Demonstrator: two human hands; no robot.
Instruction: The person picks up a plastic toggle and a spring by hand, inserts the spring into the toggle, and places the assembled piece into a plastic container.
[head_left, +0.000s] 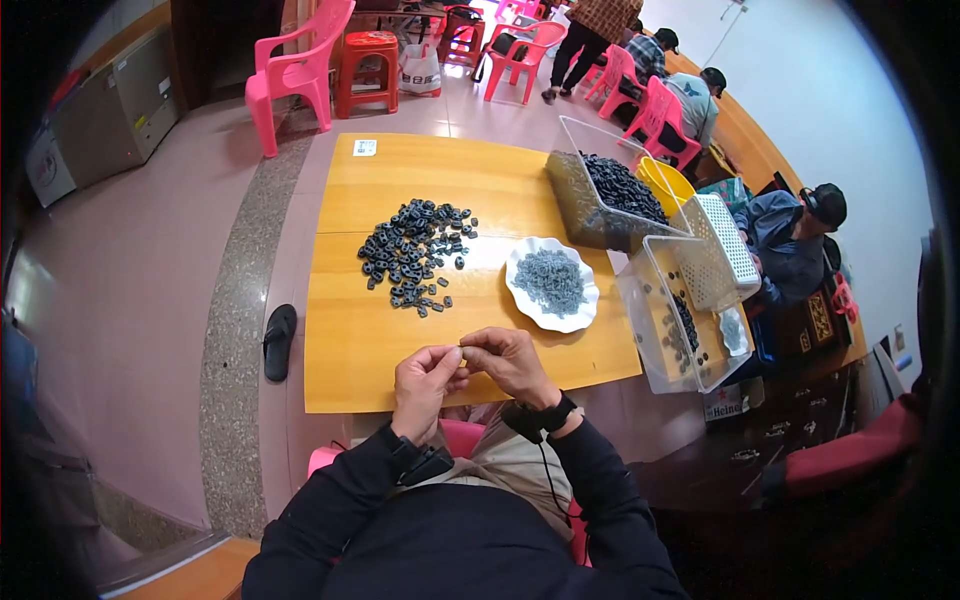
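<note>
Over the near edge of the wooden table [470,375], my left hand [428,380] and my right hand [508,362] meet with their fingertips pinched together. Whatever sits between them is too small and too covered to make out. Ahead and to the left lies a loose pile of small black plastic parts with holes [410,245]. A white scalloped plate [522,312] stands just beyond my right hand, heaped with small translucent grey pieces [550,281].
Right of the plate stand a clear bin of black parts [622,188], a clear box [655,355] with a few black parts, a white perforated basket [715,250] and a yellow bucket [668,180]. A person [790,245] sits beyond them. Pink chairs [300,75] stand behind; a black slipper [279,343] lies left.
</note>
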